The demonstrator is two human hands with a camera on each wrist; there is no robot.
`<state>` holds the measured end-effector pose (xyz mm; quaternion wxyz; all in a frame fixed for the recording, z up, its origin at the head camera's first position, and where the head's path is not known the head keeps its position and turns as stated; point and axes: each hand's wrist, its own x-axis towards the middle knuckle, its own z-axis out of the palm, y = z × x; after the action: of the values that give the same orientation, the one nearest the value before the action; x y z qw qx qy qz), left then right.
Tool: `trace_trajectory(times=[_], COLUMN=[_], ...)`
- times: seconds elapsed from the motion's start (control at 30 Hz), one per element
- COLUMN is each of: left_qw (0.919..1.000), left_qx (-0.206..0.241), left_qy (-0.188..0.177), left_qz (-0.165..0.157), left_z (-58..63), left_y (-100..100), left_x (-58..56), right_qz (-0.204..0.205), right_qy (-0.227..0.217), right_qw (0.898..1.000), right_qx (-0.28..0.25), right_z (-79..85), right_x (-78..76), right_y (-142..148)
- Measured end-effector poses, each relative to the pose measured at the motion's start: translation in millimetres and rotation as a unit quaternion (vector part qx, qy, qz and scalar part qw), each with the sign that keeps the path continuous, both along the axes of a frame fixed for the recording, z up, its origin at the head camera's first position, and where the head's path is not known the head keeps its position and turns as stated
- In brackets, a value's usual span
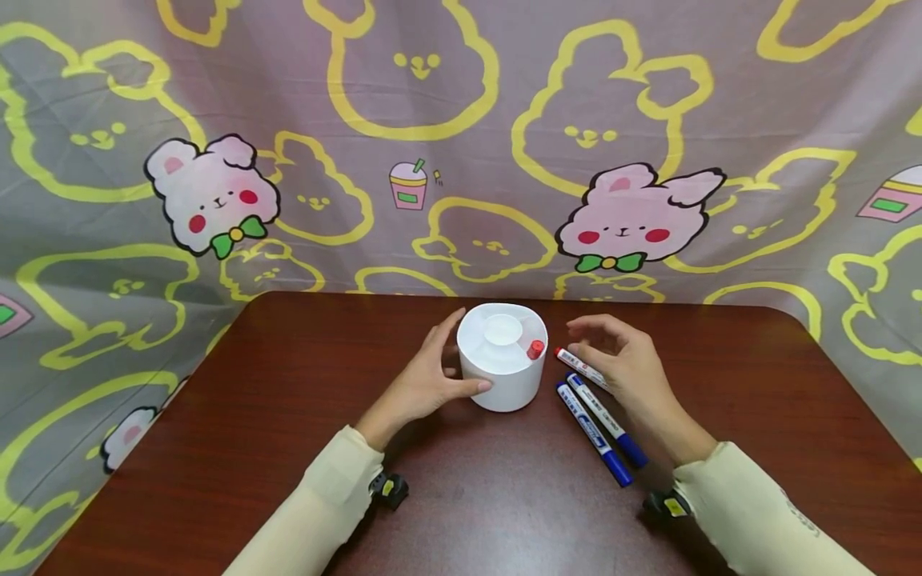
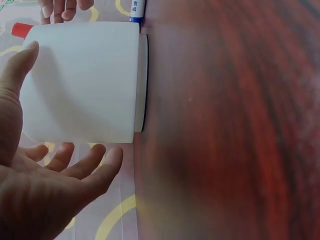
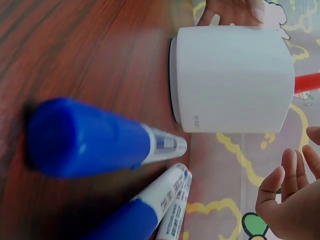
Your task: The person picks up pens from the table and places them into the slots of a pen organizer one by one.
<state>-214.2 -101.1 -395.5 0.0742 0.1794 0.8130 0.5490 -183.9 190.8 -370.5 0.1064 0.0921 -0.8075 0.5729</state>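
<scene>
A white round pen holder [image 1: 502,392] with several compartments stands upright on the table. My left hand [image 1: 425,376] curves around its left side, thumb in front and fingers behind; the left wrist view shows slight gaps below some fingertips. One red-ended marker [image 1: 535,350] stands in the right compartment, its lower part hidden by the wall. To the right of the holder, my right hand [image 1: 634,376] hovers with bent fingers and holds nothing. Beneath it lies a white marker with a red end [image 1: 579,366], partly covered. Two blue-capped whiteboard markers [image 1: 592,434] lie nearer.
The dark red-brown wooden table [image 1: 288,448] meets a patterned cloth [image 1: 461,160] at the back, with cartoon rabbits on it. Each wrist carries a small black strapped device [image 1: 389,490]. In the right wrist view, a blue cap [image 3: 75,137] looms close to the camera.
</scene>
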Motion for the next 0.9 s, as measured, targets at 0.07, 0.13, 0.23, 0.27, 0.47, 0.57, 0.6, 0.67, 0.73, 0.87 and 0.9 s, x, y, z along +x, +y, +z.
trace_trajectory(times=[0.07, 0.13, 0.23, 0.27, 0.47, 0.57, 0.6, 0.67, 0.73, 0.87, 0.9], left_qw=[1.0, 1.0, 0.9998, 0.9998, 0.9999, 0.9999, 0.9999, 0.9999, 1.0, 0.9999, 0.9999], left_qx=[-0.002, -0.004, -0.007, -0.006, -0.006, -0.007, -0.006, -0.006, -0.007, -0.011, -0.012], left_qy=[0.003, 0.008, 0.018, 0.018, 0.007, 0.008, 0.009, 0.006, 0.0, -0.006, -0.007], left_qz=[-0.001, -0.003, -0.006, -0.007, -0.008, -0.011, -0.011, -0.01, -0.006, 0.003, 0.003], left_z=[-0.4, -0.9, -2.0, -2.2, -0.7, -0.8, -1.0, -1.9, -2.0, -1.4, -1.0], left_y=[-0.1, -0.1, -0.1, -0.2, -2.8, -3.5, -3.7, -4.1, -4.4, -4.6, -4.5], left_x=[-0.6, -1.2, -2.0, -2.2, -1.0, -0.9, -0.8, -1.1, -0.7, 0.1, 0.3], right_qz=[-0.003, -0.007, -0.014, -0.016, -0.022, -0.024, -0.025, -0.029, -0.032, -0.03, -0.029], right_qy=[-0.004, -0.009, -0.017, -0.02, -0.048, -0.067, -0.075, -0.088, -0.105, -0.137, -0.146], right_qw=[1.0, 1.0, 1.0, 0.999, 0.998, 0.997, 0.997, 0.995, 0.992, 0.986, 0.984], right_qx=[0.003, 0.01, 0.018, 0.022, 0.021, 0.024, 0.028, 0.045, 0.064, 0.094, 0.096], right_z=[-0.1, -0.5, -1.9, -2.6, -5.9, -6.5, -6.8, -7.8, -9.9, -14.9, -16.2], right_x=[1.8, 4.1, 6.6, 7.2, 9.8, 10.2, 10.0, 9.3, 7.8, 5.0, 4.4], right_y=[3.3, 7.5, 15.1, 17.9, 35.5, 43.0, 45.2, 48.7, 51.4, 55.1, 56.2])
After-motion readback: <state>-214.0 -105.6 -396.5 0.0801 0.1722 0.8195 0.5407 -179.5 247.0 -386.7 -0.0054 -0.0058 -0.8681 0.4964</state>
